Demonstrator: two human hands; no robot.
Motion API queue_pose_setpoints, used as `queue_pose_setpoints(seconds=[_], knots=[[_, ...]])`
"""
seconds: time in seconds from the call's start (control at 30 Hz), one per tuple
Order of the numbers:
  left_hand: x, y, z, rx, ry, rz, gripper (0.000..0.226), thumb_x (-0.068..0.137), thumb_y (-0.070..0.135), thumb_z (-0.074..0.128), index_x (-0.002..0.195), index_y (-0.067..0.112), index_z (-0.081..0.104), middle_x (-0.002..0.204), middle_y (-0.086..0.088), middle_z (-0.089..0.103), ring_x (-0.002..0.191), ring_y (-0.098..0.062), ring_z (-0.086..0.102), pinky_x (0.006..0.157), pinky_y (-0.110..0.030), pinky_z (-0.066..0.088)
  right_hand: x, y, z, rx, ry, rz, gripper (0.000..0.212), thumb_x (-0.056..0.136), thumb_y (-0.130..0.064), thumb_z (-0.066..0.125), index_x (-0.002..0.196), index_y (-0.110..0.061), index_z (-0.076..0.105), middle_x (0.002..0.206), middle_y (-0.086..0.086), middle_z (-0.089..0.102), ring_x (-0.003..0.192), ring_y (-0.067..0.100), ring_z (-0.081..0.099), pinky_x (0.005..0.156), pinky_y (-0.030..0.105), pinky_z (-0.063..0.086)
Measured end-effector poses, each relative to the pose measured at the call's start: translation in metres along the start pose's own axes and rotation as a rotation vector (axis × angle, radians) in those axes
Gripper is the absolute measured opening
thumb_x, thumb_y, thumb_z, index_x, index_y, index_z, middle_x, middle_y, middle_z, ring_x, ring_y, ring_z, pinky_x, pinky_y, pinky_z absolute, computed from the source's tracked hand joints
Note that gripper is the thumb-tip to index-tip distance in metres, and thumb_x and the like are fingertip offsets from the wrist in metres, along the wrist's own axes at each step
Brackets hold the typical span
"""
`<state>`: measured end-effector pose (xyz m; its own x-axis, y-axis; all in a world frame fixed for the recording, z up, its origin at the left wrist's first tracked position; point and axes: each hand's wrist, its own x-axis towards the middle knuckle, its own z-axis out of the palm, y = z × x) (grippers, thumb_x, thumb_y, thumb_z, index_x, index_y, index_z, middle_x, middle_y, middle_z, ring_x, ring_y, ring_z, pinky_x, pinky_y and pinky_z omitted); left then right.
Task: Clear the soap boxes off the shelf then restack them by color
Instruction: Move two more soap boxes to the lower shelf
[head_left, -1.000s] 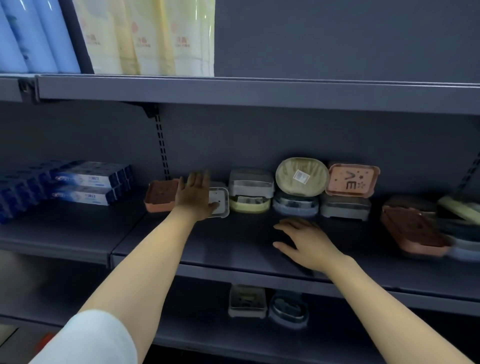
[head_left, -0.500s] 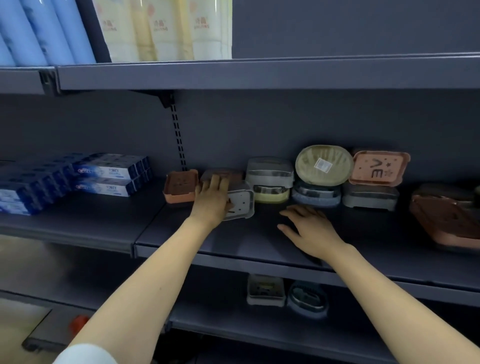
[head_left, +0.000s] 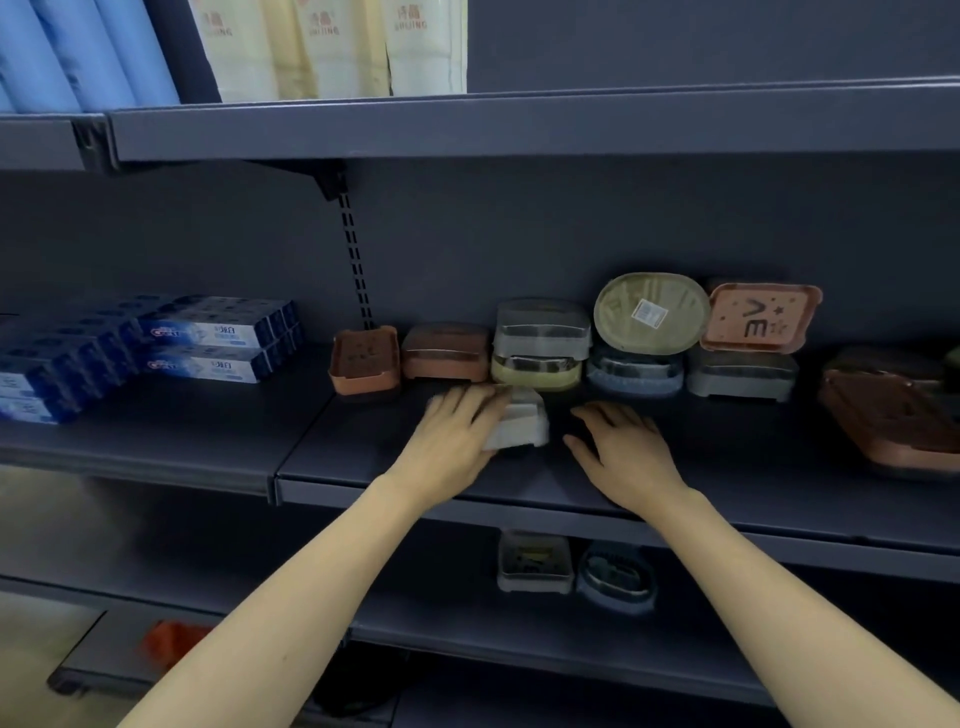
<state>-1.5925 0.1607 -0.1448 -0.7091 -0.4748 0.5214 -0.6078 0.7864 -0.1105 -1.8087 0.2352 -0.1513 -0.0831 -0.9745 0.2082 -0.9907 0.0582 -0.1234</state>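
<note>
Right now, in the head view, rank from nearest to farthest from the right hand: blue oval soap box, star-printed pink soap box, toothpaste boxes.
From the right hand:
1. Blue oval soap box, just behind it.
2. Star-printed pink soap box, behind, rightward, propped up.
3. Toothpaste boxes, far left.

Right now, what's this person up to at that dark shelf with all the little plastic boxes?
A person is sorting soap boxes on a dark grey metal shelf. Their left hand grips a pale grey plastic soap box near the front of the shelf, while the right hand rests open and flat beside it. Behind them, a row of orange, grey, yellow-green and blue soap boxes is not yet cleared.
</note>
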Motion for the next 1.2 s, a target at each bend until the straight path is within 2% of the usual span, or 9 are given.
queue_pose_setpoints(seconds=[0.07, 0.17, 0.3, 0.43, 0.63, 0.8, 0.87, 1.0, 1.2], knots=[[-0.006, 0.003, 0.002, -0.026, -0.068, -0.021, 0.073, 0.061, 0.02, 0.085, 0.125, 0.002, 0.055, 0.118, -0.014, 0.059, 0.105, -0.025, 0.042, 0.08, -0.039, 0.049, -0.001, 0.002, 0.0, 0.005, 0.0, 0.007, 0.048, 0.098, -0.044, 0.036, 0.141, -0.023, 0.037, 0.145, -0.001, 0.039, 0.131, 0.022, 0.035, 0.103, 0.035, 0.03], [-0.009, 0.002, 0.002, -0.094, -0.18, -0.05, 0.069, 0.068, 0.021, 0.081, 0.128, 0.002, 0.054, 0.129, -0.015, 0.055, 0.118, -0.032, 0.048, 0.091, -0.044, 0.045, -0.003, 0.003, 0.0, 0.013, -0.003, 0.003, 0.048, 0.098, -0.043, 0.037, 0.141, -0.022, 0.037, 0.145, 0.0, 0.039, 0.131, 0.022, 0.035, 0.103, 0.036, 0.031], [-0.012, 0.003, 0.002, -0.184, -0.177, -0.081, 0.05, 0.089, 0.021, 0.062, 0.136, 0.009, 0.048, 0.142, -0.012, 0.045, 0.132, -0.032, 0.039, 0.106, -0.041, 0.029, -0.006, 0.002, -0.001, 0.031, -0.009, -0.008, 0.048, 0.098, -0.042, 0.038, 0.141, -0.022, 0.038, 0.145, 0.0, 0.04, 0.132, 0.023, 0.035, 0.103, 0.037, 0.031], [-0.007, 0.001, 0.001, -0.193, -0.159, -0.094, 0.045, 0.091, 0.028, 0.055, 0.133, 0.01, 0.052, 0.139, -0.009, 0.049, 0.129, -0.031, 0.044, 0.104, -0.041, 0.032, -0.005, 0.003, -0.003, 0.027, -0.013, -0.028, 0.047, 0.098, -0.042, 0.038, 0.141, -0.022, 0.038, 0.145, 0.0, 0.039, 0.131, 0.023, 0.035, 0.104, 0.036, 0.031], [0.025, 0.002, 0.002, -0.111, -0.247, -0.243, 0.075, 0.088, 0.06, 0.045, 0.146, 0.016, 0.026, 0.15, -0.002, 0.032, 0.136, -0.023, 0.03, 0.109, -0.035, 0.026, 0.023, 0.008, -0.02, -0.012, -0.021, -0.105, 0.048, 0.098, -0.038, 0.039, 0.142, -0.02, 0.035, 0.148, 0.003, 0.034, 0.135, 0.025, 0.031, 0.108, 0.036, 0.026], [0.029, 0.001, 0.005, -0.168, -0.377, -0.318, 0.084, 0.082, 0.073, 0.038, 0.144, 0.017, 0.028, 0.148, -0.003, 0.034, 0.134, -0.022, 0.031, 0.111, -0.034, 0.023, 0.064, 0.009, -0.035, -0.037, 0.019, -0.187, 0.052, 0.093, -0.037, 0.05, 0.14, -0.02, 0.036, 0.145, 0.003, 0.035, 0.134, 0.023, 0.029, 0.106, 0.035, 0.025], [0.027, -0.002, 0.003, -0.173, -0.401, -0.309, 0.087, 0.082, 0.073, 0.034, 0.147, 0.017, 0.023, 0.153, -0.002, 0.025, 0.139, -0.021, 0.023, 0.113, -0.032, 0.016, 0.081, 0.008, -0.038, -0.088, 0.025, -0.224, 0.059, 0.091, -0.037, 0.054, 0.143, -0.019, 0.032, 0.149, 0.004, 0.029, 0.136, 0.024, 0.026, 0.107, 0.035, 0.024], [0.027, -0.009, 0.002, -0.177, -0.434, -0.288, 0.088, 0.086, 0.065, 0.044, 0.15, 0.015, 0.011, 0.158, -0.002, 0.012, 0.143, -0.019, 0.011, 0.115, -0.03, 0.007, 0.113, 0.005, -0.041, -0.163, 0.04, -0.264, 0.074, 0.087, -0.038, 0.06, 0.148, -0.02, 0.022, 0.156, 0.007, 0.013, 0.141, 0.027, 0.015, 0.112, 0.036, 0.017], [0.027, -0.011, 0.009, -0.117, -0.462, -0.278, 0.102, 0.078, 0.066, 0.057, 0.151, 0.015, 0.007, 0.159, -0.001, 0.004, 0.145, -0.019, 0.003, 0.116, -0.033, 0.001, 0.152, 0.003, -0.032, -0.277, 0.019, -0.276, 0.094, 0.082, -0.052, 0.063, 0.151, -0.02, 0.007, 0.157, 0.01, 0.008, 0.141, 0.03, 0.015, 0.115, 0.04, 0.013]])
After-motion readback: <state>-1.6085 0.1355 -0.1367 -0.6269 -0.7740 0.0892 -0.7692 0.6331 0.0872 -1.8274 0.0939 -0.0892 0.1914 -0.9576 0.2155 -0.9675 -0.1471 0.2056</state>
